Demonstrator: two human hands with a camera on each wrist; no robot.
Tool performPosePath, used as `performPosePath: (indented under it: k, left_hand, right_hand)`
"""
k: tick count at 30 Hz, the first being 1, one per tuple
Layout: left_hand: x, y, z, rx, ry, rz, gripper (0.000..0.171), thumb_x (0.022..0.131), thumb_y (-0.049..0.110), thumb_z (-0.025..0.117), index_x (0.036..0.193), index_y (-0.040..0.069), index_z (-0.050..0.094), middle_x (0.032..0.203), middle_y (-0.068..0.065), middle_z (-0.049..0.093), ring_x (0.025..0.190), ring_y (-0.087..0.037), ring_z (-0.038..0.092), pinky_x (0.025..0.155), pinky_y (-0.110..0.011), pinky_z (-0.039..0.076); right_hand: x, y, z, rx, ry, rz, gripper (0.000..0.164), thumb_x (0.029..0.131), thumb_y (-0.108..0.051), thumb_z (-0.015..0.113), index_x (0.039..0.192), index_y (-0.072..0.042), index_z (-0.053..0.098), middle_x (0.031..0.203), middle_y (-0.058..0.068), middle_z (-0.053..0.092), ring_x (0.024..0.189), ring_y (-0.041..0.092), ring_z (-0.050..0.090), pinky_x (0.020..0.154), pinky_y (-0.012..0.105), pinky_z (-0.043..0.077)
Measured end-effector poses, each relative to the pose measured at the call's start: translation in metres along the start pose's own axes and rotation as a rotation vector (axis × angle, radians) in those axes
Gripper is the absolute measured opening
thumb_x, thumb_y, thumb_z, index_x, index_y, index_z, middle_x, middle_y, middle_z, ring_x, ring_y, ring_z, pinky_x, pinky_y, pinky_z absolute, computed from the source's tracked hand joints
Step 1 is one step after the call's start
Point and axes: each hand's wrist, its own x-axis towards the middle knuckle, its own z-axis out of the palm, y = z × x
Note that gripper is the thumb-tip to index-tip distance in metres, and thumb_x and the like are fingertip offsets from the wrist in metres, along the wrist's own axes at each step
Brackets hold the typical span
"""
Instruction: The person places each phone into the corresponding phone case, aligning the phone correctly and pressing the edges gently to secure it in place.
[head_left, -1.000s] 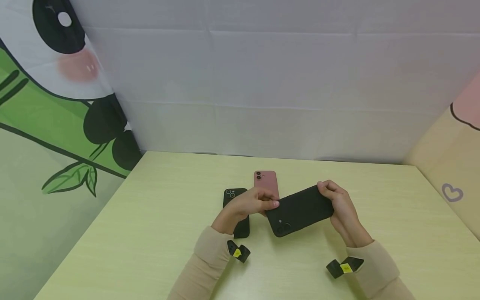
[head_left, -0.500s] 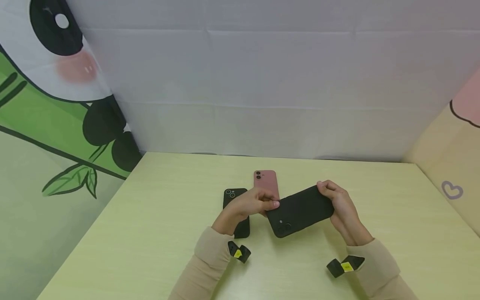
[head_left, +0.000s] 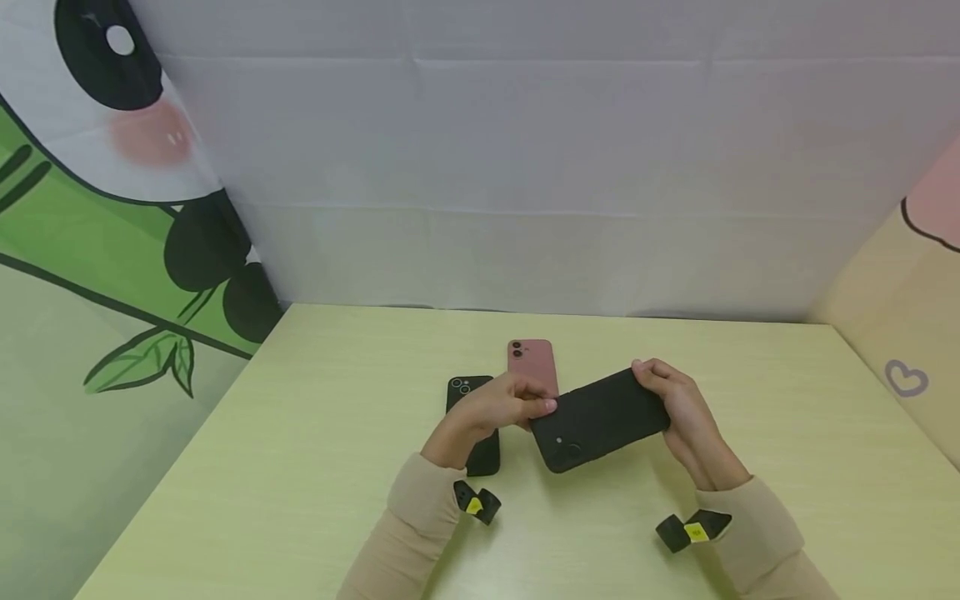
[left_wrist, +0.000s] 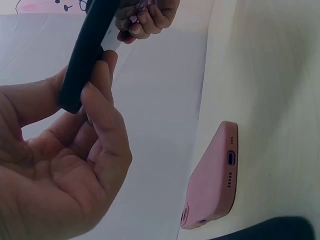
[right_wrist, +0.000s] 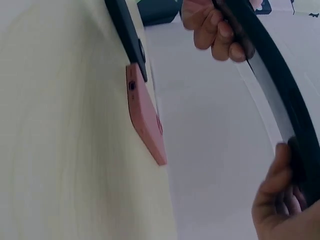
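A dark black phone (head_left: 607,417), its back up and its camera end at the left, is held tilted above the table between both hands. My left hand (head_left: 498,407) pinches its left end, thumb on the back and fingers underneath. At the right end my right hand (head_left: 684,421) grips the upper corner, thumb on top. In the right wrist view, the long edge of this phone (right_wrist: 285,85) looks curved, with a pale sheen on its underside. Beyond the left hand a pink phone (head_left: 532,362) lies camera side up. A second black phone (head_left: 486,457) lies partly hidden beneath the left hand.
The pale yellow table (head_left: 300,500) ends at a whitish cloth wall (head_left: 525,167) behind. Printed cartoon panels (head_left: 165,250) stand at the left and right. A small black device with a yellow tag (head_left: 693,531) sits at each sleeve cuff.
Both hands keep their grip on the held black phone, which has barely shifted. The phones on the table stay where they were.
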Motion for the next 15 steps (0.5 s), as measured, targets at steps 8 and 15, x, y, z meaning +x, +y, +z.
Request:
performPosePath:
  k: [8,15]
  left_hand:
    - [0.0006,-0.0012,-0.0035,-0.066,0.164,-0.028,0.025,0.095,0.016,0.048,0.095,-0.005,0.061,0.072,0.001,0.053,0.063,-0.009,0.051,0.067,-0.030,0.047]
    - [0.0019,-0.0030,-0.0049,-0.147,0.251,-0.059,0.030,0.095,0.021,0.048,0.101,-0.005,0.062,0.080,-0.001,0.050,0.066,-0.010,0.049,0.062,-0.022,0.043]
  right_hand:
    - [0.0018,0.0003,-0.0002,-0.067,-0.086,0.056,0.021,0.090,-0.033,0.056,0.085,-0.014,0.059,0.080,-0.007,0.059,0.072,0.006,0.058,0.069,0.021,0.046]
    - [0.0006,0.0008,0.0003,-0.032,-0.131,0.058,0.020,0.093,-0.028,0.053,0.077,-0.016,0.056,0.072,-0.009,0.054,0.067,0.007,0.054,0.066,0.022,0.042]
